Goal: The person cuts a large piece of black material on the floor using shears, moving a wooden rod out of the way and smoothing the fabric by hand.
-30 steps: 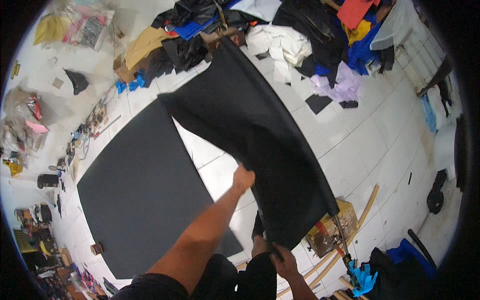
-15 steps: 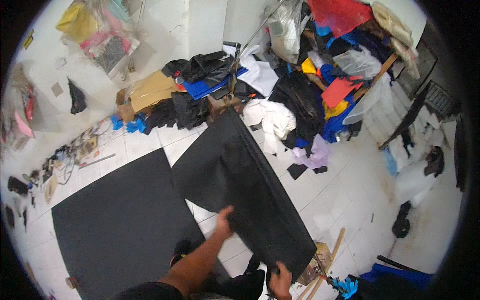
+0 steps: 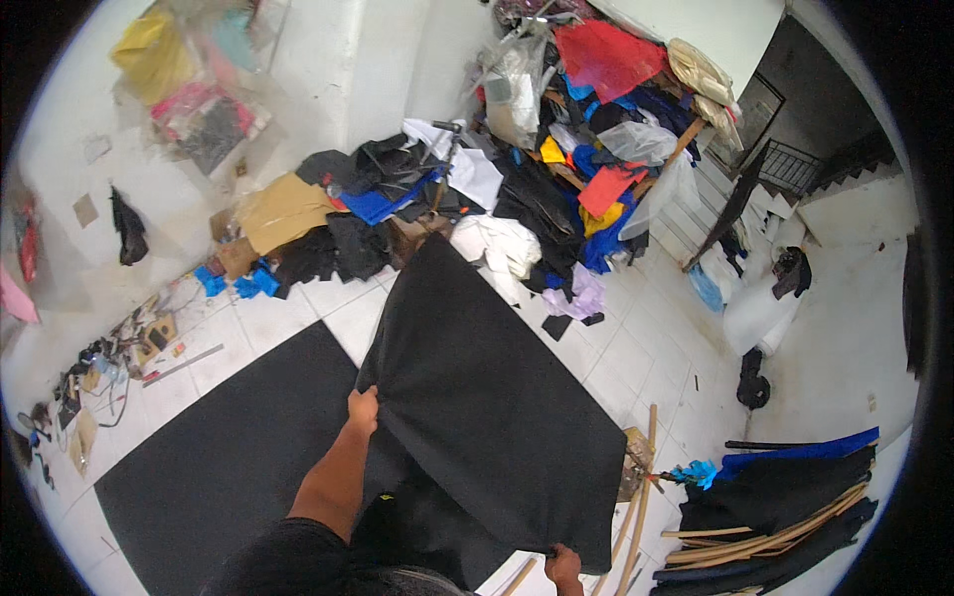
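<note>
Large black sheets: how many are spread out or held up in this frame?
2. One black sheet is held up by the left hand and right hand; the other black sheet lies flat on the tiled floor. More may hide in the pile.

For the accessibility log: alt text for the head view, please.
A person's left hand and right hand hold up a large black sheet over a white tiled floor, beside a black mat and a heap of fabric scraps.
</note>
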Tool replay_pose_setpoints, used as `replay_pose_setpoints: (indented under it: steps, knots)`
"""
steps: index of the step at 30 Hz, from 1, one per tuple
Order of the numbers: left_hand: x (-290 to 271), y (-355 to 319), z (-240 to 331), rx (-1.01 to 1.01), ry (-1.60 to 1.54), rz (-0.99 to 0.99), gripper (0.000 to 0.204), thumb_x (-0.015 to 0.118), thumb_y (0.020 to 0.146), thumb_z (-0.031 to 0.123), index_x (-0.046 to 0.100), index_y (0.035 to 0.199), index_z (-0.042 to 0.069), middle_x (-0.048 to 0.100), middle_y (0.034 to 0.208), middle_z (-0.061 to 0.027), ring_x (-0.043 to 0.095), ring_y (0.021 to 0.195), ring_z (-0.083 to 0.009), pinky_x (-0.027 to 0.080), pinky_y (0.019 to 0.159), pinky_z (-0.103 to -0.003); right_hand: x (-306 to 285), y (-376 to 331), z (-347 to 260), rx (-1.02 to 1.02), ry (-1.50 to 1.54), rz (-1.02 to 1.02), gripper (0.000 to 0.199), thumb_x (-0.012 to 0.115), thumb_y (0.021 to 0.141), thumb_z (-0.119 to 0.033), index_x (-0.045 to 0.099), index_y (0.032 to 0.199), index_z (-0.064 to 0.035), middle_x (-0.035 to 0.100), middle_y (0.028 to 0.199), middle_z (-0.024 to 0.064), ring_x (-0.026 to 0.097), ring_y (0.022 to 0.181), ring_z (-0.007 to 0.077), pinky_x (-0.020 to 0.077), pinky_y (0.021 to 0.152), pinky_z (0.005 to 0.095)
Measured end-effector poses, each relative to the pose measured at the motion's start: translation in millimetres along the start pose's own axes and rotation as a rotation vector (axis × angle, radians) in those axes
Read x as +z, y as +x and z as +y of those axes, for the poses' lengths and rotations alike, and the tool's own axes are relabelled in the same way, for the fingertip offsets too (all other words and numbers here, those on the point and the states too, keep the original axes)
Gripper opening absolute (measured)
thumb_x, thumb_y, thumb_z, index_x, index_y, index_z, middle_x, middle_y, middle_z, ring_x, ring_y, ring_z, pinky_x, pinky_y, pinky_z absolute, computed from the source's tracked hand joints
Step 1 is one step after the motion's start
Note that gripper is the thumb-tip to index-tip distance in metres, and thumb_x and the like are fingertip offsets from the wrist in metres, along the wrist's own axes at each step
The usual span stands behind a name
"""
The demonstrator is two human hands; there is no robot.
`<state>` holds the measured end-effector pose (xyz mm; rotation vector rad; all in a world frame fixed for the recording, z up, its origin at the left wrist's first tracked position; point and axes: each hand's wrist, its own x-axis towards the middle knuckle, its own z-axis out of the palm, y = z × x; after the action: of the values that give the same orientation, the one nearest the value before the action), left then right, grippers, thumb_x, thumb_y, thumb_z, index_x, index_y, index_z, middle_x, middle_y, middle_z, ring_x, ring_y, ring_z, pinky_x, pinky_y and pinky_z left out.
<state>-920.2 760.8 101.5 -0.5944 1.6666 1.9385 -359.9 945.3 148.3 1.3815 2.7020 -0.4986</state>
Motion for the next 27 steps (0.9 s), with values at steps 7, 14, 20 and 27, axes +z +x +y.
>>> replay_pose_setpoints:
  steps: [7, 14, 20, 27]
  knots:
    - [-227, -41, -27, 0.182, 0.347, 0.205, 0.05, 0.057, 0.092, 0.013, 0.047, 0.134, -0.013, 0.052, 0.136, -0.0294, 0.052, 0.126, -0.039, 0.041, 0.103, -0.041, 119, -216, -78, -0.055, 0.014, -0.117, 0.027, 0.062, 0.089, -0.024, 0.067, 0.11, -0.0082, 0.069, 0.093, 0.0216, 0.065, 0.086, 0.0442, 0.0529, 0.077, 0.0486]
    - [-462, -86, -30, 0.305, 0.372, 0.237, 0.039, 0.057, 0.093, 0.013, 0.055, 0.125, -0.009, 0.059, 0.127, -0.0268, 0.057, 0.119, -0.0393, 0.044, 0.097, -0.043, 217, -407, -129, -0.243, 0.046, -0.029, 0.021, 0.062, 0.087, -0.026, 0.068, 0.089, -0.0058, 0.066, 0.083, 0.023, 0.06, 0.075, 0.0449, 0.0493, 0.067, 0.0511]
    - [-599, -156, -13, 0.397, 0.657, 0.236, 0.036, 0.06, 0.09, 0.028, 0.06, 0.099, -0.007, 0.065, 0.102, -0.0304, 0.061, 0.104, -0.0454, 0.047, 0.087, -0.048, 304, -550, -149, -0.032, 0.034, 0.028, 0.027, 0.064, 0.088, -0.032, 0.07, 0.096, -0.007, 0.067, 0.082, 0.0205, 0.061, 0.073, 0.0427, 0.0486, 0.066, 0.0511]
    - [-806, -217, -15, 0.316, 0.644, 0.124, 0.032, 0.054, 0.097, 0.026, 0.053, 0.095, -0.007, 0.062, 0.095, -0.0324, 0.059, 0.097, -0.0503, 0.045, 0.08, -0.053, 306, -714, -294, -0.109, -0.242, -0.112, 0.028, 0.066, 0.082, -0.031, 0.067, 0.094, -0.0063, 0.066, 0.079, 0.023, 0.064, 0.071, 0.0478, 0.0501, 0.062, 0.0577]
